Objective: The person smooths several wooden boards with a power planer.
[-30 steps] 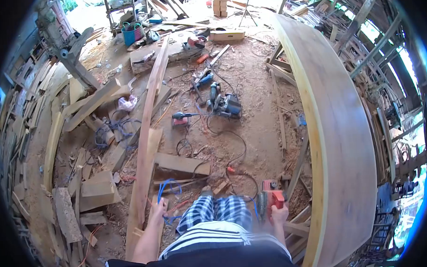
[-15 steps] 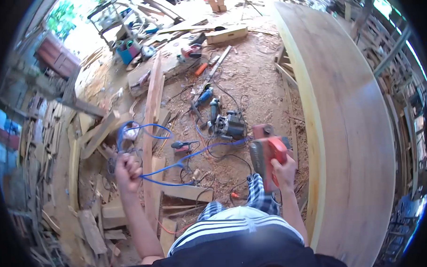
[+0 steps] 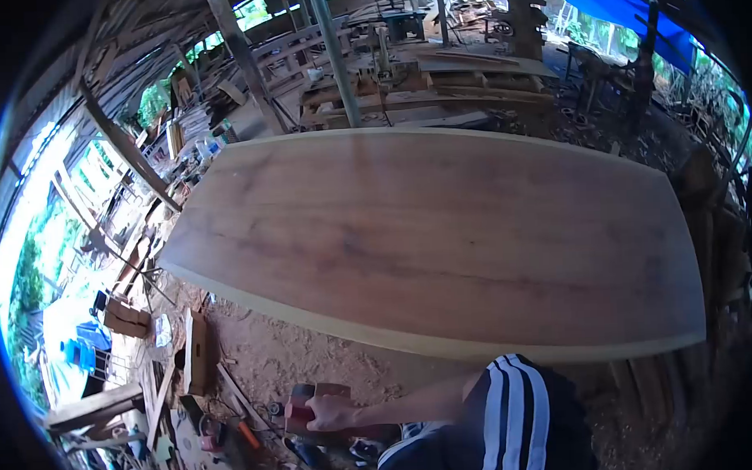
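My right hand (image 3: 331, 412) is closed around the handle of a red belt sander (image 3: 299, 410), held low over the floor at the bottom of the view. The sander's underside and cord cannot be made out. Past my arm lies a long, wide wooden slab (image 3: 442, 233) with a pale live edge along its near side. The sander is apart from the slab, below and left of its near edge. My left hand is out of view. Beneath my right hand, dark power tools (image 3: 307, 453) lie on the floor, partly hidden.
Sawdust and shavings cover the ground (image 3: 314, 353). Left of the slab are a wooden box (image 3: 196, 353), an orange-handled tool (image 3: 249, 434) and scrap boards (image 3: 92, 404). A metal post (image 3: 334, 62) rises behind the slab, near stacked timber (image 3: 486, 78).
My view has swung right, so the slab now stretches across the middle. The sander stays in my right hand. My left hand and the blue cord it gripped have left the view.
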`<action>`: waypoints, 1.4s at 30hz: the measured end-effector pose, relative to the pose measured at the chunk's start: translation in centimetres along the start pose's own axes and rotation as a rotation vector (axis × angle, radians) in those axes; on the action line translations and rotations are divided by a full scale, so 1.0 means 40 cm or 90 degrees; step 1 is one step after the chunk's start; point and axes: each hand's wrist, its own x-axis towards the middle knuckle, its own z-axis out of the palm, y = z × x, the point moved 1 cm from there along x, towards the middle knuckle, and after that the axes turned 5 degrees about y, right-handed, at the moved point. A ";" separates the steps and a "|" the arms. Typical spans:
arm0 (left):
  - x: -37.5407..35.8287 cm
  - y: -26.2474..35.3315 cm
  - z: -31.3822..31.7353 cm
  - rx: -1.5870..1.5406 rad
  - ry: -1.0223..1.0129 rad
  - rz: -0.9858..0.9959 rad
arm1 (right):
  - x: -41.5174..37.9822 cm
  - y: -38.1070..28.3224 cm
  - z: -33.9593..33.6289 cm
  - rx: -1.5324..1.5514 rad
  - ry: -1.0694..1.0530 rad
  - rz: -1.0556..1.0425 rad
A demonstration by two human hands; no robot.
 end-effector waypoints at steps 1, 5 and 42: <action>0.032 0.019 -0.044 -0.002 -0.011 -0.011 | 0.051 -0.016 0.014 -0.005 0.000 0.002; 0.104 0.116 -0.170 0.005 -0.018 -0.041 | 0.233 -0.114 0.017 0.005 -0.001 -0.029; -0.426 -0.311 -0.836 -0.652 1.531 0.533 | 1.365 -0.095 1.720 -0.532 -0.792 -0.001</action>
